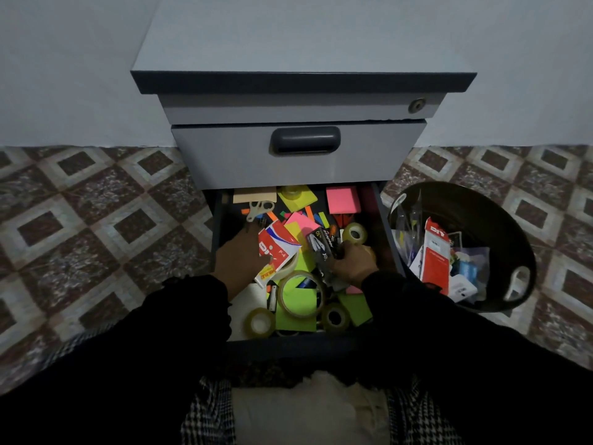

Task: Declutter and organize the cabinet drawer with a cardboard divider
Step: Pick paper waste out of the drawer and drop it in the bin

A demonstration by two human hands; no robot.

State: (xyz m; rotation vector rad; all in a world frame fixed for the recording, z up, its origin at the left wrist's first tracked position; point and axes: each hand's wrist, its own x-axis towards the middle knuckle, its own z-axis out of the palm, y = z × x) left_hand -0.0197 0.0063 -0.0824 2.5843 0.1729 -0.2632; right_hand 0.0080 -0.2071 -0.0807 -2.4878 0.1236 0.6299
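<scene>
The drawer (386,226) is standing pulled out toward the person, its long axis running front to back, crammed with sticky notes, tape rolls (301,293) and packets; bare floor of it is showing only at its left side. The left hand (239,255) is lying flat, fingers gripping a red-and-white packet (277,248). The right hand (353,261) is clenching a black stapler pack (321,248). A dark bin (500,213) is sitting just right.

Smooth, matt grey cabinet (301,36) with a dark plastic handle (305,140). Glossy clear tape rolls (354,233) and matt neon paper notes (342,200) fill the drawer (386,226). Shiny dark plastic bin (500,216) on patterned floor tiles (96,200).
</scene>
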